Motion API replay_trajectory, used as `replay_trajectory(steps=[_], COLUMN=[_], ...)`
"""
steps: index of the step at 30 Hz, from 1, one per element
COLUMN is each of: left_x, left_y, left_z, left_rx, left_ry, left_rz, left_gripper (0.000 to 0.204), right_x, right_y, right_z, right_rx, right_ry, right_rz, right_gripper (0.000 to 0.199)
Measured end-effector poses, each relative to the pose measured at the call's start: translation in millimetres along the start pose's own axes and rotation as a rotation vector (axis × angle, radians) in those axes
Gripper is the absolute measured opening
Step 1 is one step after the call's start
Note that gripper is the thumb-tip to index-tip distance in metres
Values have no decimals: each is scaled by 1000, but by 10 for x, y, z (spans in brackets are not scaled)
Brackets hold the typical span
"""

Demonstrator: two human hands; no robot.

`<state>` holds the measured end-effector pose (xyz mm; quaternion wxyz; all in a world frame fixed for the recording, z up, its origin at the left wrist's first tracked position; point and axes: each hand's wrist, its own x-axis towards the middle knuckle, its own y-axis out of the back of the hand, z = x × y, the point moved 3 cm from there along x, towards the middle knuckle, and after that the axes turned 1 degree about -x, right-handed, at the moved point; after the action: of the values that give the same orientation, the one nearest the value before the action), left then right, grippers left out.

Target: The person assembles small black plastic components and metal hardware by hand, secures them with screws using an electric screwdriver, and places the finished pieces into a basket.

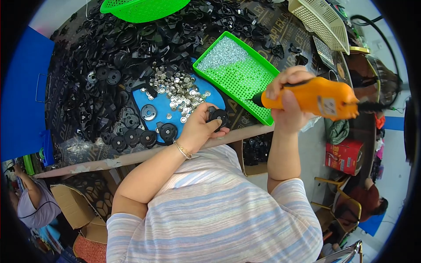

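Observation:
My left hand (198,128) is closed around a small round black plastic part (219,115) near the table's front edge, the thumb pressing on it. An orange electric screwdriver (326,97) is gripped in my right hand (288,103), its black tip pointing left over the near part of a green perforated tray (245,82). Small silver screws (225,51) lie heaped in the tray's far end. Left of the tray, round silver metal caps (179,94) are scattered on a blue mat (148,97). Round black parts (168,131) sit along the mat's near edge.
A large pile of black plastic pieces (131,48) covers the table's left and back. There is a green basket (144,9) at the back and a cream basket (322,24) back right. The screwdriver's black cable (397,83) loops at the right. Other people sit on both sides.

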<state>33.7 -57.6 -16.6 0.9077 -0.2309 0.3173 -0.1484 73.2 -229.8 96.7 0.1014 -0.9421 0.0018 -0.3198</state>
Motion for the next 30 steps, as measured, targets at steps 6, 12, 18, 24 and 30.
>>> replay_trajectory(steps=[6, 12, 18, 24, 30], left_x=[-8, -32, -25, -11, 22], left_y=[-1, -42, -21, -9, 32], left_z=[17, 89, 78, 60, -11], left_rx=[15, 11, -15, -39, -64], left_ry=[12, 12, 5, -3, -47], left_rz=[2, 14, -11, -30, -67], left_gripper=[25, 25, 24, 24, 23], right_x=[-65, -123, -101, -114, -136], right_y=[-349, -481, -519, -515, -536], right_z=[-179, -22, -23, 32, 72], right_rx=[163, 98, 67, -38, -25], right_ry=[-48, -42, -3, -9, -31], right_rz=[-121, -243, -290, -316, -353], right_gripper=[31, 30, 30, 29, 25])
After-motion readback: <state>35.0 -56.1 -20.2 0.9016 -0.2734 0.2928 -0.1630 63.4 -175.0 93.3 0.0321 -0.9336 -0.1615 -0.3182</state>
